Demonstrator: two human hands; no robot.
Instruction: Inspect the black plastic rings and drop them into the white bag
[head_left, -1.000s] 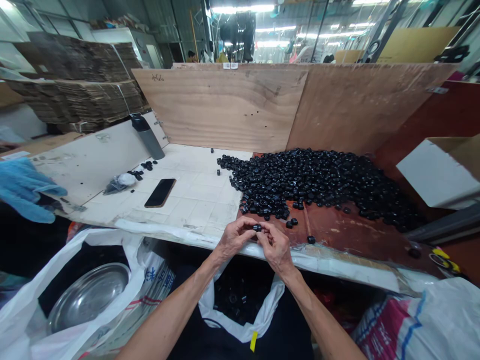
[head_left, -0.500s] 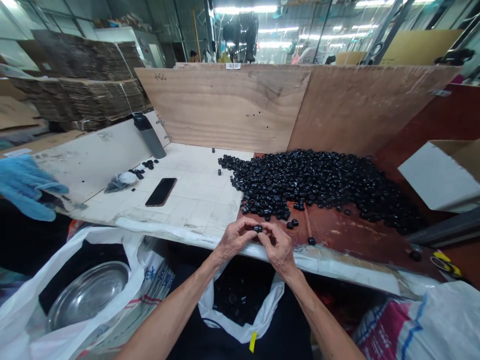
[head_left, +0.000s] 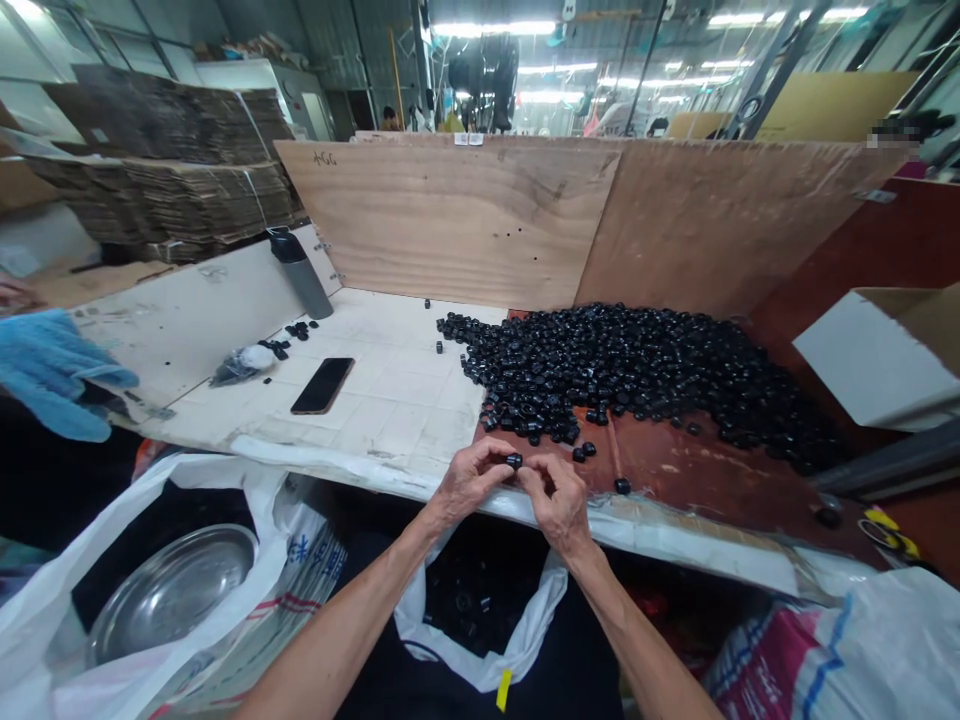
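A small black plastic cap (head_left: 514, 461) is pinched between the fingertips of my left hand (head_left: 469, 483) and my right hand (head_left: 559, 503), just over the table's front edge. Beyond my fingers spreads a large heap of identical black caps (head_left: 622, 385) on a brown board (head_left: 697, 470). Several loose caps lie nearer, including one (head_left: 622, 486) close to my right hand. Below my wrists, a white plastic bag (head_left: 480, 610) gapes open, with dark caps inside.
A black phone (head_left: 322, 386) and a grey bottle (head_left: 300, 275) stand on the white tiled surface (head_left: 390, 420) to the left. Plywood boards (head_left: 450, 220) wall the back. A steel bowl (head_left: 172, 595) sits in a bag at lower left; a cardboard box (head_left: 877, 360) is at right.
My hands stay at the table edge with the cap between them. Only the whole view has shifted slightly.
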